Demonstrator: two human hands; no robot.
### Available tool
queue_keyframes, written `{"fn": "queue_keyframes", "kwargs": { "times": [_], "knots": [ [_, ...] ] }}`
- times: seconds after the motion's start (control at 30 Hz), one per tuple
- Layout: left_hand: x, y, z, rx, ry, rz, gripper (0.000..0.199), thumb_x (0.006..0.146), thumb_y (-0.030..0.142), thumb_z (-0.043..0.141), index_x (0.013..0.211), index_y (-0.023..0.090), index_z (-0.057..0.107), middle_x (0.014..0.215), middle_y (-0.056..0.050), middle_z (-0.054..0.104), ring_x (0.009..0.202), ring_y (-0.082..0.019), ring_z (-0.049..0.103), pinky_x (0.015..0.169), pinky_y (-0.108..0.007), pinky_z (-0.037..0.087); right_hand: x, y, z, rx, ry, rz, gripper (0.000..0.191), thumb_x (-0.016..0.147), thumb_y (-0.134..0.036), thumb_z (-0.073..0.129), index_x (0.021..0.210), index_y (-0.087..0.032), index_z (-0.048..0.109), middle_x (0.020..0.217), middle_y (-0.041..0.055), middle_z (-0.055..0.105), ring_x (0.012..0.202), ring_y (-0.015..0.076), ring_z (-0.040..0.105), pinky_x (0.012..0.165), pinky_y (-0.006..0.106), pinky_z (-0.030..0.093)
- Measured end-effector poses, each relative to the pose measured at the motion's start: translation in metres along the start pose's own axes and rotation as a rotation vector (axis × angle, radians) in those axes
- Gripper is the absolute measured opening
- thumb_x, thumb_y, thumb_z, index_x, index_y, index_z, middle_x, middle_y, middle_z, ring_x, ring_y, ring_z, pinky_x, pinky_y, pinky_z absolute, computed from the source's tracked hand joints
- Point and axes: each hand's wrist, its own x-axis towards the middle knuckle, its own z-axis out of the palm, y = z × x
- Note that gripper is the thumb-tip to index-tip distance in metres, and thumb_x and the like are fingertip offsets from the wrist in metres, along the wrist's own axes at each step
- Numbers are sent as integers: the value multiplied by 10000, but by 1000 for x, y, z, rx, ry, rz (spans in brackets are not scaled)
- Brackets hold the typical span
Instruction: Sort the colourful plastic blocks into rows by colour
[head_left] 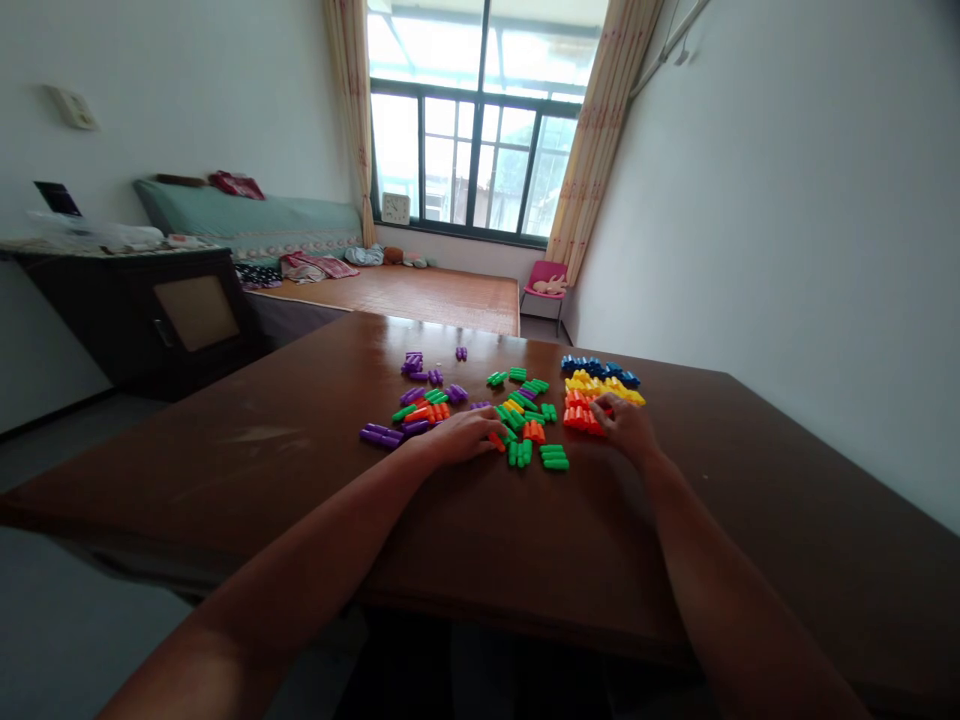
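Observation:
On the brown table [300, 440] lie many small coloured plastic pieces. My left hand [469, 434] is in the mixed pile, its fingertips at an orange piece [496, 441] beside green pieces [514, 418]. My right hand [619, 420] has its fingers closed at the right end of the orange group [582, 414]; what they pinch is too small to tell. Behind that group are yellow pieces [600, 385], then blue pieces [592, 366]. Purple pieces [381, 435] lie left of my left hand, and green ones [553, 457] lie between my hands, nearer me.
A dark cabinet [199, 310] stands at the left. Beyond the table are a low bed [435, 292], a pink chair [546, 272] and a window with curtains [585, 150]. A single purple cluster [461, 353] lies near the table's far edge.

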Motion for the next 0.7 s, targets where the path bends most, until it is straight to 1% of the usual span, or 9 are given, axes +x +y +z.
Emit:
{"fn": "queue_keyframes", "kwargs": {
  "times": [0.1, 0.17, 0.27, 0.33, 0.43, 0.5, 0.57, 0.63, 0.7],
  "knots": [
    [-1, 1, -3, 71, -1, -40, 249, 858, 282, 595, 1092, 246, 673, 1055, -49, 624, 949, -193, 608, 811, -257, 474, -5, -29, 5, 71, -104, -90, 288, 893, -455, 477, 896, -226, 651, 826, 30, 712, 700, 172, 632, 634, 267, 400],
    [-1, 2, -4, 99, -9, -60, 262, 860, 301, 593, 1107, 255, 666, 1066, -45, 626, 953, -197, 607, 790, -253, 475, -9, -47, 9, 60, -146, -90, 310, 899, -495, 471, 910, -237, 644, 837, 23, 716, 717, 170, 641, 606, 257, 385],
    [-1, 1, -2, 103, -10, -61, 271, 866, 317, 583, 1122, 264, 654, 1077, -42, 624, 939, -188, 612, 762, -243, 472, -14, -70, 19, 8, -202, -52, 359, 868, -569, 503, 938, -238, 624, 816, 30, 712, 729, 181, 649, 576, 250, 368],
    [-1, 0, -1, 95, -3, -55, 274, 868, 326, 580, 1125, 264, 650, 1075, -42, 624, 928, -184, 616, 753, -240, 469, -16, -81, 27, 13, -249, -41, 355, 843, -570, 543, 936, -234, 610, 819, 32, 709, 735, 183, 651, 575, 248, 374],
    [-1, -1, 0, 79, -2, -50, 274, 873, 343, 574, 1121, 257, 652, 1061, -44, 626, 914, -182, 617, 760, -243, 465, -15, -86, 36, 131, -284, -44, 284, 823, -495, 595, 915, -226, 594, 822, 21, 702, 733, 165, 650, 598, 241, 414],
    [-2, -1, -1, 64, 2, -49, 275, 877, 348, 571, 1123, 258, 653, 1059, -42, 624, 918, -183, 616, 769, -247, 464, -12, -80, 35, 248, -274, -46, 261, 794, -447, 631, 913, -217, 588, 808, 16, 694, 724, 153, 646, 618, 238, 446],
    [-3, -1, -3, 47, 0, -51, 277, 877, 347, 570, 1127, 261, 653, 1068, -42, 620, 929, -187, 616, 778, -251, 464, -7, -63, 26, 346, -212, -20, 266, 780, -428, 635, 919, -206, 589, 828, 25, 693, 725, 148, 646, 634, 240, 472],
    [-4, 0, -4, 29, -7, -52, 279, 876, 345, 569, 1127, 258, 656, 1082, -46, 618, 941, -193, 617, 787, -256, 464, -1, -34, 11, 384, -93, 58, 279, 784, -430, 615, 933, -195, 594, 880, 46, 697, 735, 149, 649, 651, 248, 488],
    [-4, 0, -5, 11, -14, -47, 282, 876, 341, 567, 1126, 248, 659, 1085, -51, 619, 948, -197, 617, 799, -259, 465, 4, 2, -5, 328, 27, 183, 300, 775, -439, 609, 930, -182, 600, 898, 68, 699, 736, 159, 651, 658, 263, 490]
  ]
}}
